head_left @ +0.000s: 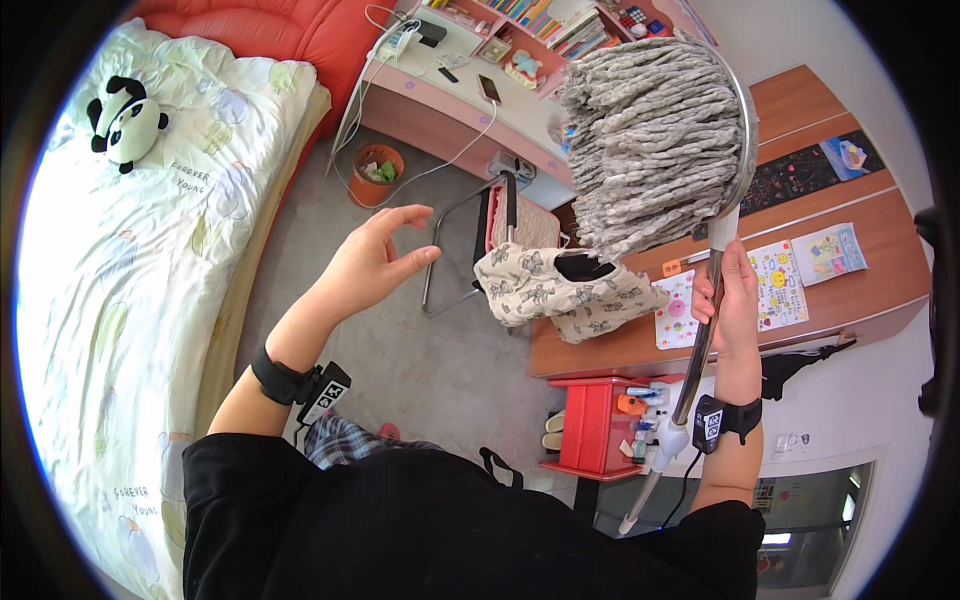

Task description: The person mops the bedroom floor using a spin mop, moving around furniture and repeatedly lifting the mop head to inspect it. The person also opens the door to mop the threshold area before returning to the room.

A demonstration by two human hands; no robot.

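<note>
1. A bed with white, leaf-printed bedding point(140, 290) runs along the left, well apart from the mop.
2. A pink-and-white desk point(525, 125) stands at the top; strands swung that way could sweep small things off it.
3. The mop with grey string strands and a silver metal handle point(650, 150) is raised at the upper right, head up. Only one hand supports it, so its bulky head could tip or twist if that grip slackened.
4. A beige cloth with dark animal print point(560, 290) lies in view just below the strands, which could brush and soil it if lowered; whether they are wet I cannot tell.
5. A red plastic shelf unit point(590, 430) holds bottles near the handle; a careless swing could topple them.
6. The right hand point(738, 300) is wrapped around the handle near the head. The left hand point(375, 255) is empty, fingers loosely bent, thumb apart.
7. A black phone point(488, 88) has a white cable point(480, 135) looping off the desk; a snag could drag it down.
</note>
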